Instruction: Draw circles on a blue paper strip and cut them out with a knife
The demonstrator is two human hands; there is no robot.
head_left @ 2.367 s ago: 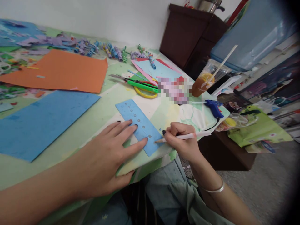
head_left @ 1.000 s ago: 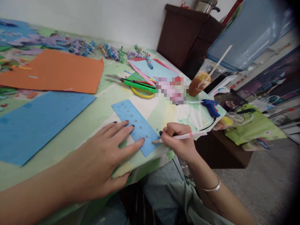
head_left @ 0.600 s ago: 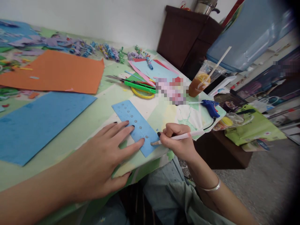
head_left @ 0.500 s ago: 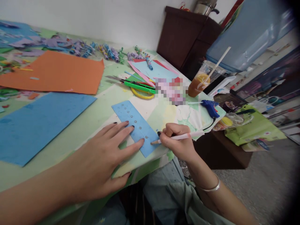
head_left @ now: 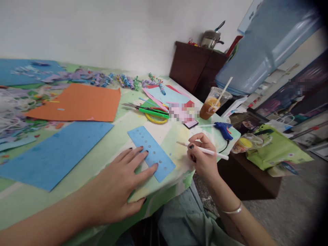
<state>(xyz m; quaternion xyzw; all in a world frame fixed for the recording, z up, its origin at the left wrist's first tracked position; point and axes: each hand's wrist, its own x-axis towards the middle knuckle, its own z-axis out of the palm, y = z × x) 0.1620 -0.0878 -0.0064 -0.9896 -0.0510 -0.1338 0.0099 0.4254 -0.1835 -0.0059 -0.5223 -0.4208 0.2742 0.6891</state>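
A narrow blue strip of card or foam sheet (head_left: 164,153) lies slantwise near the table's front edge, with a row of several small grey round marks along it. My left hand (head_left: 123,181) rests flat on its near side, fingers spread, fingertips pressing it to the cloth. To the right of the strip, raised off it, my right hand (head_left: 203,157) grips a slim white pen-like tool (head_left: 214,152). The tool's thin brownish tip points left and touches nothing. Whether it is a pencil or a brush I cannot tell.
Orange sheet (head_left: 77,102) and larger blue sheet (head_left: 61,153) lie left. Behind are scissors (head_left: 156,119), a green cutter (head_left: 153,112), curled paper pieces (head_left: 125,81) and a phone (head_left: 191,124). An iced drink (head_left: 211,106) and blue glue gun (head_left: 223,130) stand near the right edge.
My right hand has lifted the tool's tip off the strip and drawn it back to the right. One more grey mark shows at the strip's near end. The camera view has tilted up.
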